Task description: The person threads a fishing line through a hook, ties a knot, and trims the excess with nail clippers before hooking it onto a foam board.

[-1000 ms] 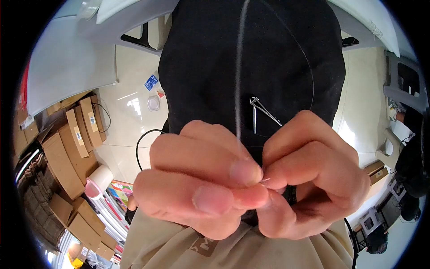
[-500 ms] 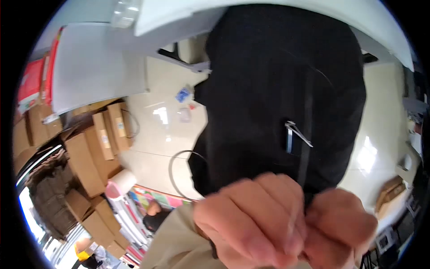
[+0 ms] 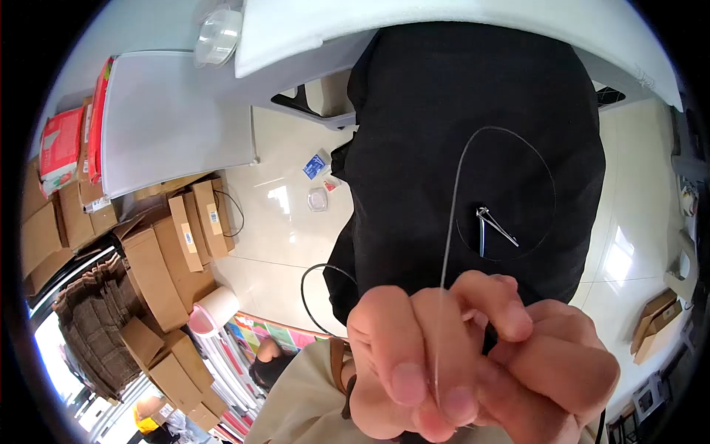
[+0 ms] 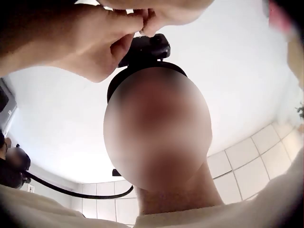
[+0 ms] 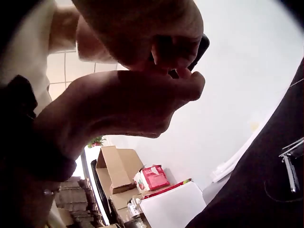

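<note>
In the head view my left hand (image 3: 414, 362) and right hand (image 3: 555, 362) meet at the bottom, fingertips together. Thumb and fingers of the left pinch a thin clear line (image 3: 450, 214). The right hand's curled fingers pinch at the same spot; the line's short end there is mostly hidden by the fingers. From the hands the line arcs up over a black cloth (image 3: 414, 133) and curls back round a silver nail clipper (image 3: 498, 228), which lies on the cloth with its lever swung out. Both hands also touch at the fingertips in the right wrist view.
A white table edge (image 3: 444, 16) borders the cloth at the top. Cardboard boxes (image 3: 159, 277) and a pink-and-white bin (image 3: 214, 309) stand at left. Small packets, one a blue packet (image 3: 314, 166), lie on the tiled floor (image 3: 274, 237). A clear container (image 3: 220, 35) sits at upper left.
The head view has swung, so the cloth and nail clipper sit farther right and lower. The hands stay together, lower in view. The line now shows as a wide loop round the nail clipper.
</note>
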A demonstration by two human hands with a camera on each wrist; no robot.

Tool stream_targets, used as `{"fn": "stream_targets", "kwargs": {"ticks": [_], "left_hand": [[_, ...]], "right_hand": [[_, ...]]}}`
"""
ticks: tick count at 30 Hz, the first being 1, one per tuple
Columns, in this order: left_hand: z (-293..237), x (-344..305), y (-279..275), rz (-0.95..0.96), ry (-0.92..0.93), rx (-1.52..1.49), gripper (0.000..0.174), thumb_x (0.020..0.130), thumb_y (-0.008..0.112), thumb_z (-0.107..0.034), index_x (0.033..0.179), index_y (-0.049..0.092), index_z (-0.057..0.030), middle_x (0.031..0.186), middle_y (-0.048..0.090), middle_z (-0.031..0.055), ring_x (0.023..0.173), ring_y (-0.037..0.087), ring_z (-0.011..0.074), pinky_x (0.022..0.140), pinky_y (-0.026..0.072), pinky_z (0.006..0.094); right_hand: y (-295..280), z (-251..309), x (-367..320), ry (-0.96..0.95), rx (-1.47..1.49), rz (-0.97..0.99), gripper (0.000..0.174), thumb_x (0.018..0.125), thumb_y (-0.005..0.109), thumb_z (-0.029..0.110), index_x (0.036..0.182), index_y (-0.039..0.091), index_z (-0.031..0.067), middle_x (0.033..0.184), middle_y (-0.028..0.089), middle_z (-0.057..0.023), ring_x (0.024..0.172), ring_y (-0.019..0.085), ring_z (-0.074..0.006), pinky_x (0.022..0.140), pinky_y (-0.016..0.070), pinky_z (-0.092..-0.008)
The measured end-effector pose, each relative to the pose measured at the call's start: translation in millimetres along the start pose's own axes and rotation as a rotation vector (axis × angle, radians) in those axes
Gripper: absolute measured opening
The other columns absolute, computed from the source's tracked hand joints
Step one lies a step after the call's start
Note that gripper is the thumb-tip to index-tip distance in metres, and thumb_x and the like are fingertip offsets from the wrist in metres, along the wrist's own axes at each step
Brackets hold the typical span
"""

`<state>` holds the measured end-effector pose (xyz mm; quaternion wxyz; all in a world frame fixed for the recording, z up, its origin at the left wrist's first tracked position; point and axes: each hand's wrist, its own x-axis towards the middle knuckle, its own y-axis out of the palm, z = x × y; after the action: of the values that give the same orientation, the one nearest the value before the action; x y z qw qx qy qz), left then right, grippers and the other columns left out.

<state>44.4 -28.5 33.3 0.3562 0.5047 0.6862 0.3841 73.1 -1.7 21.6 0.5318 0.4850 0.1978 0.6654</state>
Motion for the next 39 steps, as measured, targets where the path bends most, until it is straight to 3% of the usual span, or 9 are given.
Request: {"fn": "stream_targets", "kwargs": {"ticks": [3,8,12,15,22,25,29,34,39], "left_hand": [[5,-3,0,-0.031,-0.031,-0.1,0.016,0.08,0.062,-0.018,0.089,0.048,-0.0192,0.083,0.058,-0.0089,0.095,0.046,0.0126,0.1,0.0224,0.0394],[5,-14,0,-0.061,-0.029,-0.338,0.012,0.077,0.061,-0.006,0.082,0.051,-0.0097,0.071,0.059,0.0037,0.082,0.053,0.0172,0.091,0.0293,0.0343],[4,-6,28,0.006,0.04,-0.425,0.007,0.081,0.052,-0.007,0.075,0.051,-0.009,0.06,0.058,0.0012,0.068,0.053,0.0115,0.084,0.0326,0.0304],[10,-5,29,0.124,0.052,-0.49,0.011,0.083,0.049,-0.006,0.073,0.052,-0.009,0.061,0.06,0.0003,0.065,0.054,0.0102,0.083,0.0325,0.0285],[-8,-2,54,-0.079,-0.165,-0.44,0.008,0.079,0.056,-0.006,0.072,0.054,-0.0076,0.063,0.063,0.0011,0.067,0.055,0.0123,0.082,0.0328,0.0275],[3,-12,33,0.088,-0.132,-0.499,0.008,0.078,0.059,-0.005,0.071,0.054,-0.0073,0.062,0.063,0.0009,0.07,0.055,0.0133,0.081,0.0338,0.0263],[2,-8,26,0.207,-0.158,-0.507,0.008,0.077,0.06,-0.005,0.071,0.054,-0.0073,0.062,0.063,0.0009,0.068,0.055,0.0127,0.079,0.0345,0.0252],[5,-11,43,0.032,-0.073,-0.53,0.008,0.076,0.059,-0.004,0.07,0.054,-0.007,0.062,0.063,0.0012,0.068,0.055,0.0128,0.079,0.0345,0.0249],[15,-12,37,0.107,-0.001,-0.606,0.006,0.076,0.059,-0.004,0.071,0.056,-0.0067,0.063,0.063,0.0027,0.079,0.052,0.0179,0.081,0.0335,0.0249]], "right_hand": [[26,8,8,0.087,0.245,-0.373,0.02,0.069,0.028,-0.017,0.08,0.037,-0.0034,0.1,0.045,-0.0179,0.078,0.04,-0.0205,0.069,0.0363,-0.035],[2,-8,-15,0.193,0.751,-0.188,0.023,0.067,0.028,-0.015,0.08,0.039,0.0008,0.086,0.05,-0.015,0.078,0.04,-0.0215,0.066,0.0369,-0.0285],[40,11,8,-0.103,-0.508,-0.459,0.019,0.066,0.041,-0.011,0.068,0.035,0.0072,0.066,0.038,-0.0045,0.061,0.039,-0.0143,0.06,0.0409,-0.0226],[35,19,-7,-0.332,-0.932,-0.511,0.023,0.061,0.052,-0.007,0.061,0.034,0.0081,0.059,0.031,-0.0002,0.052,0.036,-0.0118,0.054,0.0418,-0.0199],[48,46,4,-0.029,-1.272,-0.379,0.023,0.057,0.054,-0.007,0.058,0.036,0.0081,0.055,0.03,0.0004,0.052,0.036,-0.0119,0.048,0.0336,-0.0202],[50,50,5,0.014,-1.468,-0.389,0.025,0.057,0.053,-0.01,0.059,0.036,0.009,0.055,0.031,0.0007,0.052,0.035,-0.0114,0.047,0.0312,-0.02],[42,47,-6,-0.137,-1.231,-0.427,0.027,0.056,0.052,-0.012,0.061,0.037,0.0096,0.056,0.031,0.0008,0.052,0.035,-0.0108,0.048,0.0315,-0.0197],[46,60,13,0.084,-1.338,-0.266,0.024,0.057,0.05,-0.01,0.062,0.036,0.0094,0.058,0.031,0.0007,0.052,0.034,-0.0106,0.049,0.0321,-0.0196],[56,43,10,-0.012,-1.366,-0.535,0.024,0.058,0.046,-0.008,0.061,0.031,0.0104,0.06,0.028,0.0013,0.051,0.032,-0.0101,0.049,0.0316,-0.0184]]}}
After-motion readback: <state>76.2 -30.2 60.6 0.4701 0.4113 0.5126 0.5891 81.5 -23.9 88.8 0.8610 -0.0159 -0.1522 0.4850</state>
